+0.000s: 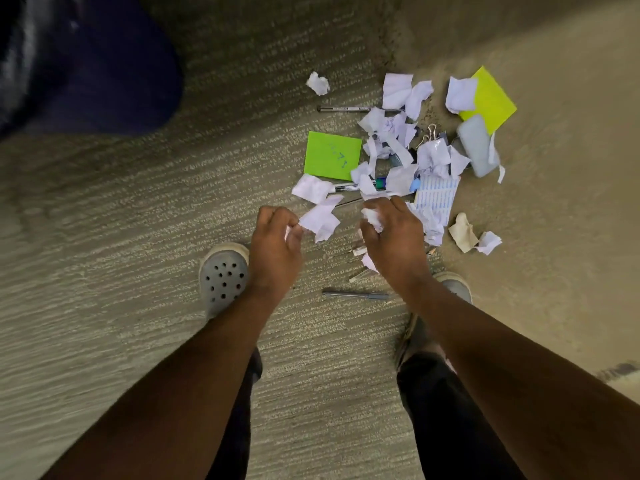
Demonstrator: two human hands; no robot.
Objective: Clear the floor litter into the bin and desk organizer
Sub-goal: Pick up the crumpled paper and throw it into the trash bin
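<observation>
A pile of torn white paper scraps (398, 140) lies on the carpet ahead of me. My left hand (275, 244) pinches a crumpled white scrap (320, 221) just above the floor. My right hand (391, 237) is closed on a small white paper ball (372, 218). Mixed into the litter are a green sticky note (330, 154), a yellow-green pad (493, 98), a grey eraser-like block (477, 143), binder clips (431, 131), a lined card (438, 195) and pens (346, 108) (356, 295).
A dark blue bin-like shape (90, 67) fills the upper left. My grey clogs (223, 277) stand on the ribbed carpet on either side of the near pen. A tan crumpled scrap (462, 232) lies at the right. Smooth tan floor (571, 202) runs along the right.
</observation>
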